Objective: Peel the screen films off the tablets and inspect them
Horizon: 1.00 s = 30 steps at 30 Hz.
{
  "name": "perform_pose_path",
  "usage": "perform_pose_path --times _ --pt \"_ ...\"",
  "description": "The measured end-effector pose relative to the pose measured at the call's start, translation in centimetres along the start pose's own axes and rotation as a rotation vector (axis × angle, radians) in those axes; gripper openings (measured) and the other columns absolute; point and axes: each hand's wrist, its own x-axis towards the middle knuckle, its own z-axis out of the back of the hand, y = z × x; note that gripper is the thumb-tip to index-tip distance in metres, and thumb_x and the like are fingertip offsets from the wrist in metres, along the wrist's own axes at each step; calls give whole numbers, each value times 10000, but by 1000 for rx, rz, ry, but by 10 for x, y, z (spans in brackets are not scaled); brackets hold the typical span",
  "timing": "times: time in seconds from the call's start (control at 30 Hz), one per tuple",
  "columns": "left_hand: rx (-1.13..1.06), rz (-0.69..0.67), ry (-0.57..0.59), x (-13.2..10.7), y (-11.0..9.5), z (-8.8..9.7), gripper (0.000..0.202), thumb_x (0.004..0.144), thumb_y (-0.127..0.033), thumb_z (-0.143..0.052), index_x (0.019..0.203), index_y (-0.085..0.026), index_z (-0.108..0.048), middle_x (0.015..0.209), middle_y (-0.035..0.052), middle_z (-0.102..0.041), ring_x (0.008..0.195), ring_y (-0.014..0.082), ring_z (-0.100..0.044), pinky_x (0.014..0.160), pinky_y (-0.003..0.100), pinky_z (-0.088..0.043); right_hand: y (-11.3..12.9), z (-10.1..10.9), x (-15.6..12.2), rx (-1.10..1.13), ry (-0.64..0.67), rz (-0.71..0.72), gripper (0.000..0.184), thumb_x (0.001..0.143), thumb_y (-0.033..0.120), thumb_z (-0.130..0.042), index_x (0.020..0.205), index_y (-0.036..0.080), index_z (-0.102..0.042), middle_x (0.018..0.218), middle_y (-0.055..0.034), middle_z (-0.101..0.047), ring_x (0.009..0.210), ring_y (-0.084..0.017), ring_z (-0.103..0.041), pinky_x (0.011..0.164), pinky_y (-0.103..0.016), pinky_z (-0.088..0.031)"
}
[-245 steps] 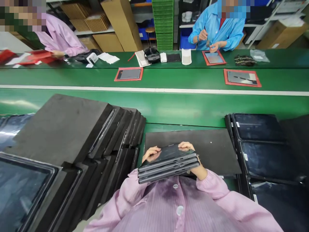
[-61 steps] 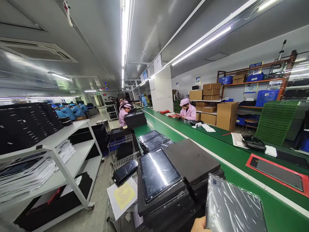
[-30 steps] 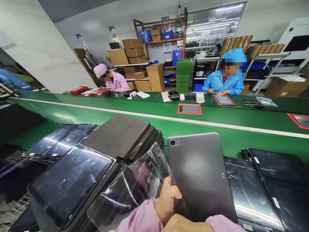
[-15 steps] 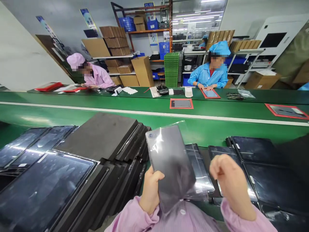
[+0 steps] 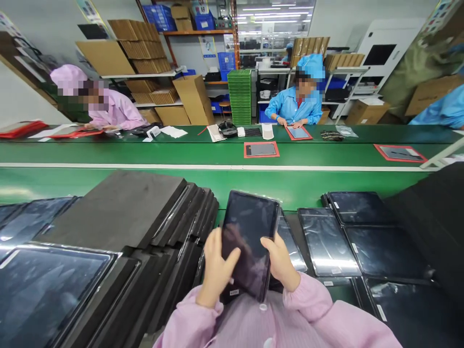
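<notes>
Holding the tablet from both sides, the left hand and right hand share the grip in the head view. The left thumb lies on the screen with the fingers along its left edge; the right thumb presses the opposite edge, fingers hidden behind. Half a second ago only the left hand gripped, a grey back with a lens faced the camera, and the right hand hung apart, over the bagged tablets. Now a dark screen faces up, tilted, with a glint of film at its far right corner.

The tablet's far edge reaches over the green belt, which runs ahead of the grip to a white line; this is the widest room. Left of the grip, the foam stack stands near, leaving a narrow gap to the left hand. Just right of the grip the bagged tablets begin, partly beneath the right hand, and spread to a dark panel. Beyond the line, well ahead, lies a red tray.
</notes>
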Motion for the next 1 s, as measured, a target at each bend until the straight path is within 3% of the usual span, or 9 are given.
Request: perform_pose_path --times 0.07,0.13,0.27,0.4,0.5,0.63,0.73,0.83,1.0 --pt "-80 233 -43 12 15 11 502 515 -439 -666 915 -136 -645 1051 138 -630 1100 309 -527 984 430 -377 -1 12 8 -110 73 -47 401 704 382 -513 1040 171 -565 1023 -71 -656 938 -230 -605 846 -365 -484" --pt "-164 368 4 17 30 18 427 499 -505 -655 736 -152 -616 784 68 -631 847 249 -597 802 356 -466 0 28 19 -519 79 -94 391 787 373 -476 1118 175 -548 1087 -76 -633 987 -215 -595 864 -338 -472" --pt "-145 434 -95 15 56 20 353 536 -506 -635 621 -174 -552 595 0 -555 663 182 -568 642 283 -456 8 63 46 -1145 -210 -217 538 798 328 -581 1258 88 -442 1269 -221 -476 1224 -334 -426 1005 -439 -338" --pt "-97 495 -163 19 69 16 186 721 -272 -549 801 -133 -644 879 93 -688 893 205 -629 793 275 -471 8 87 61 -1293 -299 -361 592 740 326 -679 1183 -3 -464 1197 -303 -482 1168 -419 -453 930 -483 -369" --pt "-71 510 -164 25 69 14 295 785 -162 -500 1038 -111 -644 1132 125 -656 1072 200 -597 912 267 -442 6 97 63 -1331 -274 -413 501 752 365 -673 1123 72 -506 1146 -214 -561 1081 -334 -549 851 -387 -429" --pt "-40 508 -122 27 65 12 368 822 -149 -492 1169 -78 -591 1202 142 -623 1119 208 -581 956 274 -427 12 108 62 -1382 -314 -417 233 881 320 -492 1039 155 -536 1024 -113 -628 994 -247 -600 790 -317 -433" --pt "-3 497 -92 26 65 11 382 830 -158 -487 1193 -81 -578 1202 134 -625 1124 207 -580 969 275 -419 22 115 62 -1426 -332 -377 261 891 364 -479 1041 160 -546 1055 -111 -611 994 -240 -589 791 -305 -430" --pt "48 503 -60 26 68 12 424 818 -172 -499 1226 -69 -549 1194 147 -627 1126 230 -579 980 310 -415 32 128 62 -1478 -380 -353 372 873 383 -518 1143 128 -528 1178 -158 -551 1088 -275 -535 856 -329 -415" --pt "133 511 -27 29 67 13 439 782 -194 -525 1204 -81 -563 1205 143 -621 1153 245 -559 980 310 -410 45 176 53 -1542 -630 -473 516 884 395 -465 1195 -16 -490 1202 -320 -486 1135 -411 -468 875 -492 -395"
